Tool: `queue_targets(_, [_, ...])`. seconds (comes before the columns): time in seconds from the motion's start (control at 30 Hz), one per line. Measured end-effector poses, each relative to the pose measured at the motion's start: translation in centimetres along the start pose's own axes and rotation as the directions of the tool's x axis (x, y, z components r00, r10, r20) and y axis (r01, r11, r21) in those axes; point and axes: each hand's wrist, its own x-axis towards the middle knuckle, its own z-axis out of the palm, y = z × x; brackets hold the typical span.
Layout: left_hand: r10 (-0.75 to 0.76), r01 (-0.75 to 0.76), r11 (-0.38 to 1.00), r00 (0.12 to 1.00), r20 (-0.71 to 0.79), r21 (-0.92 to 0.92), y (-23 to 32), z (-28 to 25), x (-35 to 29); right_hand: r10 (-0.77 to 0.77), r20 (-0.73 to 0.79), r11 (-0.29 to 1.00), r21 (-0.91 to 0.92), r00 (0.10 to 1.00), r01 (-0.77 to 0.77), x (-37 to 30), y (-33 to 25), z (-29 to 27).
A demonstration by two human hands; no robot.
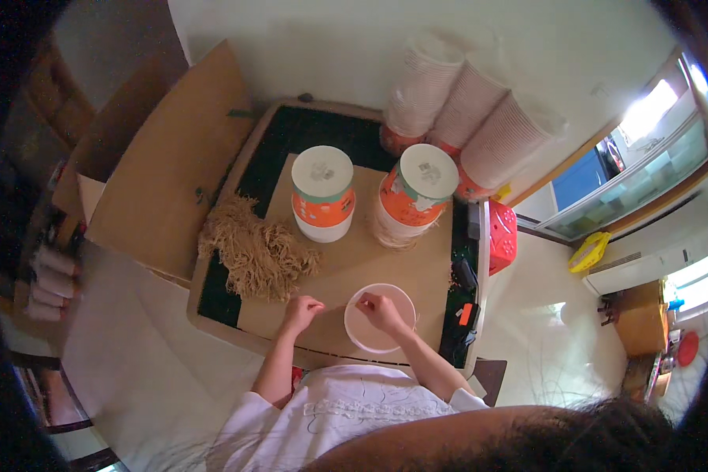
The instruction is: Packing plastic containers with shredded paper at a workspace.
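A white round paper bucket (352, 334) stands mouth up at the table's near edge. My right hand (381, 311) is over its mouth, the fingertips pinched together. Just left of the bucket, my left hand (300, 313) is also closed in a pinch. What either pinch holds is too small to make out. Beside my left hand lies a heap of tan twine strands (252, 248). Farther back stand two upside-down bucket stacks, a left stack (323, 211) and a right stack (413, 206), both orange, green and white. Twine strands hang around the base of the right one.
Tall sleeves of nested paper buckets (480, 110) lean against the back wall. A cardboard box (165, 165) with raised flaps stands left of the table. A black tool with an orange part (466, 315) lies along the right edge. Right of the table is a red plastic stool (502, 236).
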Motion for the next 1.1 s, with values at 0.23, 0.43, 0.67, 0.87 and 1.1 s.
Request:
queue_targets(0.23, [-0.005,0.022,0.969,0.998,0.070,-0.246,5.2,0.1,0.7,0.031,0.052,1.000,0.000,0.998,-0.032,0.3,0.0,0.0])
queue_targets(0.43, [0.062,-0.019,0.905,0.994,0.087,-0.426,1.7,4.5,1.6,0.015,0.083,1.000,-0.006,0.996,-0.014,-0.7,-1.8,-0.5])
queue_targets(0.67, [-0.058,0.086,0.854,0.996,0.071,-0.514,0.3,3.8,1.4,-0.218,0.229,0.976,0.034,0.949,0.216,-6.0,-9.6,-4.7])
queue_targets(0.87, [-0.300,0.423,0.692,0.905,0.300,-0.585,6.0,1.8,2.4,-0.495,0.603,0.667,-0.198,0.626,0.718,-6.2,-10.3,-0.7])
queue_targets(1.1, [-0.234,0.306,0.833,0.950,0.208,-0.460,6.7,4.0,3.4,-0.448,0.602,0.485,-0.458,0.661,0.745,-3.8,-6.6,4.8])
